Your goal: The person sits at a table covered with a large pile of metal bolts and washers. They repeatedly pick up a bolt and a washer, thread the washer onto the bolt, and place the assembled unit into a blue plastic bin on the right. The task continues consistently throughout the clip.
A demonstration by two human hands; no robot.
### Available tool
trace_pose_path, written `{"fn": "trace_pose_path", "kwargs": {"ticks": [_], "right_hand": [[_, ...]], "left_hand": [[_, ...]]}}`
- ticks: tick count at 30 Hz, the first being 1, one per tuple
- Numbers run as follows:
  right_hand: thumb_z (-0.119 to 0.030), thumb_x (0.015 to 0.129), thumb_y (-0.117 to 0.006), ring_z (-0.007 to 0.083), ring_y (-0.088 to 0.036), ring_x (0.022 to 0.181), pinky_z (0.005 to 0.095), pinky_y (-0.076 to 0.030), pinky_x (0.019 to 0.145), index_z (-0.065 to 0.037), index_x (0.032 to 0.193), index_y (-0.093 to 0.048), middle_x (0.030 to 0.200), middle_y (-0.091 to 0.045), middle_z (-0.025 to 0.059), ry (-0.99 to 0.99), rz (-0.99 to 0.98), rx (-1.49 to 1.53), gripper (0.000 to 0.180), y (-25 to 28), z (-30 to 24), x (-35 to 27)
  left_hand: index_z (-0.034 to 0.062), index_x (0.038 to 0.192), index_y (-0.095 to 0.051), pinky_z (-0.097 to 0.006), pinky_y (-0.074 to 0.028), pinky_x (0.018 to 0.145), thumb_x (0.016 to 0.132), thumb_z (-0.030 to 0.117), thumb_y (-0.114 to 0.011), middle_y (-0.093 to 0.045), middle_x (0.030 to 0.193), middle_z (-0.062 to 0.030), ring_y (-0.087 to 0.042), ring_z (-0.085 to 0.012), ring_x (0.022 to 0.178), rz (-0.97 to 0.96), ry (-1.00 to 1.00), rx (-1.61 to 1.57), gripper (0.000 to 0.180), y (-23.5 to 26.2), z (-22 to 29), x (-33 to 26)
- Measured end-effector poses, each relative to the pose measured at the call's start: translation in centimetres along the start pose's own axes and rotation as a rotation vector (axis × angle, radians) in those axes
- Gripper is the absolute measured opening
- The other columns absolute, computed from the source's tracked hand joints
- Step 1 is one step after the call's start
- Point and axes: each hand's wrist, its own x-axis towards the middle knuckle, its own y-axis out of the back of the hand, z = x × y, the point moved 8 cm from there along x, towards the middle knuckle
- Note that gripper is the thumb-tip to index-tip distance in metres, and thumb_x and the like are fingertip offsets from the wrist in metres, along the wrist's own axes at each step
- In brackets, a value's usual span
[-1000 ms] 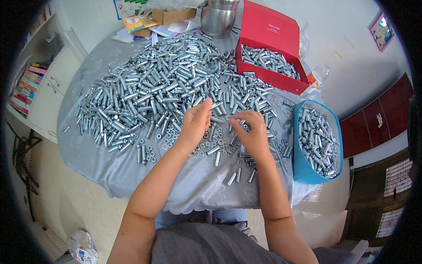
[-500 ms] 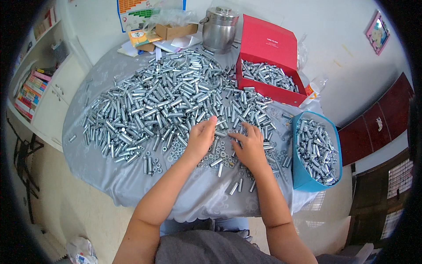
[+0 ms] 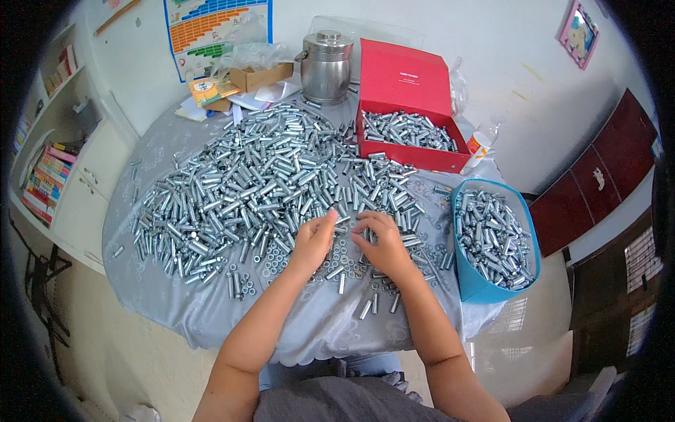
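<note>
My left hand point(image 3: 313, 243) is over the front edge of a large pile of silvery metal sleeve bolts point(image 3: 239, 186). Its thumb points up and its fingers curl inward; whatever they hold is hidden. Just to the right, my right hand point(image 3: 384, 245) has bent fingers drawn together toward the thumb, facing the left hand across a small gap. Anything between those fingertips is too small to make out. Below and between the hands lie loose nuts and washers point(image 3: 275, 261), with a few single metal sleeves point(image 3: 342, 283) nearer me.
A blue fabric bin point(image 3: 485, 287) full of sleeve bolts stands at the table's right edge. Behind it are an open red box point(image 3: 415, 159) with more bolts and a plastic bottle point(image 3: 481, 144). A steel pot point(image 3: 327, 70) and a cardboard box point(image 3: 260, 77) stand at the back.
My right hand's fingers, spread apart before, have curled in toward the thumb. Both hands remain close together over the pile's front. The whole view has shifted slightly.
</note>
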Motion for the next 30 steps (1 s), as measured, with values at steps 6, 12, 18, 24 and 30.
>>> {"fn": "trace_pose_path", "kwargs": {"ticks": [6,12,18,24,30], "right_hand": [[-0.005,0.078,-0.063,0.0103,-0.056,0.078,0.0224,-0.044,0.073,0.001,0.093,-0.056,0.082,-0.059,0.0033,-0.449,-0.013,0.944,0.018,-1.2,1.6,-0.4],[-0.008,0.081,-0.06,0.0118,-0.056,0.075,0.0247,-0.046,0.071,-0.001,0.091,-0.057,0.082,-0.059,0.0033,-0.545,-0.024,1.13,0.012,-1.5,2.2,-0.6],[-0.011,0.08,-0.061,0.01,-0.055,0.075,0.0246,-0.045,0.072,-0.002,0.092,-0.06,0.082,-0.06,0.0018,-0.588,-0.029,1.149,0.015,-1.5,2.1,-1.1],[-0.013,0.081,-0.061,0.0107,-0.056,0.076,0.0259,-0.047,0.072,-0.003,0.092,-0.059,0.085,-0.06,0.003,-0.604,-0.052,1.19,0.015,-2.0,2.8,-1.0],[-0.013,0.084,-0.057,0.0137,-0.059,0.076,0.0278,-0.05,0.071,-0.003,0.096,-0.055,0.086,-0.06,0.0061,-0.682,-0.064,1.28,0.016,-2.1,2.6,-1.2]], "left_hand": [[0.0147,0.054,-0.04,-0.02,-0.02,0.038,0.088,0.036,-0.049,-0.033,0.049,0.0084,-0.027,-0.0016,0.041,0.0,0.105,-0.118,0.041,-0.5,0.1,-0.7],[0.0136,0.055,-0.035,-0.021,-0.022,0.039,0.089,0.035,-0.046,-0.03,0.049,0.0068,-0.027,-0.0036,0.04,-0.131,0.064,-0.047,0.043,-1.5,0.3,-1.0],[0.0126,0.055,-0.032,-0.022,-0.025,0.04,0.09,0.034,-0.045,-0.027,0.049,0.0051,-0.028,-0.0056,0.041,-0.153,0.081,-0.126,0.043,-2.1,0.9,-1.4],[0.013,0.055,-0.031,-0.023,-0.026,0.041,0.089,0.034,-0.046,-0.028,0.049,0.0048,-0.029,-0.0064,0.041,-0.151,0.08,-0.122,0.043,-2.1,1.1,-1.4],[0.0136,0.055,-0.03,-0.022,-0.026,0.041,0.089,0.034,-0.046,-0.026,0.049,0.0053,-0.029,-0.0065,0.041,-0.105,0.107,-0.177,0.043,-1.7,0.7,-1.1]]}}
